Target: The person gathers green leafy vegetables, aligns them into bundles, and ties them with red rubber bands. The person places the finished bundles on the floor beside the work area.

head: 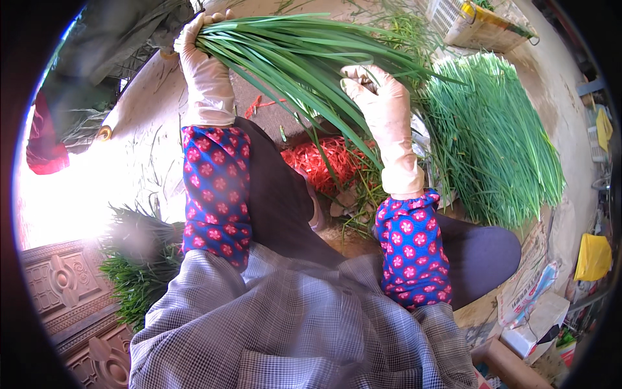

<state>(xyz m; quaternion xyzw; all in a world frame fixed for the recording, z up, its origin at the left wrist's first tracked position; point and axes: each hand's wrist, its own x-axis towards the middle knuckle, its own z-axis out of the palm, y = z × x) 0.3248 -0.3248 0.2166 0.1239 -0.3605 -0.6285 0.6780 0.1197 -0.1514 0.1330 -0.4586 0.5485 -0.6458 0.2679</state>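
Observation:
My left hand [201, 39], in a pale thin glove, grips the stem end of a bunch of long green leaves [286, 53], which look like garlic chives. The leaves fan out to the right. Beside their lower edge is my right hand [367, 82], gloved too, with its fingers curled; whether they pinch a leaf cannot be told. Below the bunch lies a heap of red plastic strips [325, 163] with loose green leaves beside it. A large stack of the same greens [491, 136] lies to the right.
A crate [486, 29] stands at the upper right. More bundled greens [141, 272] lie at the lower left, near a carved brown panel [63, 279]. Leaf scraps are strewn over the floor. A white box [539, 321] and a yellow item [593, 257] are at the right.

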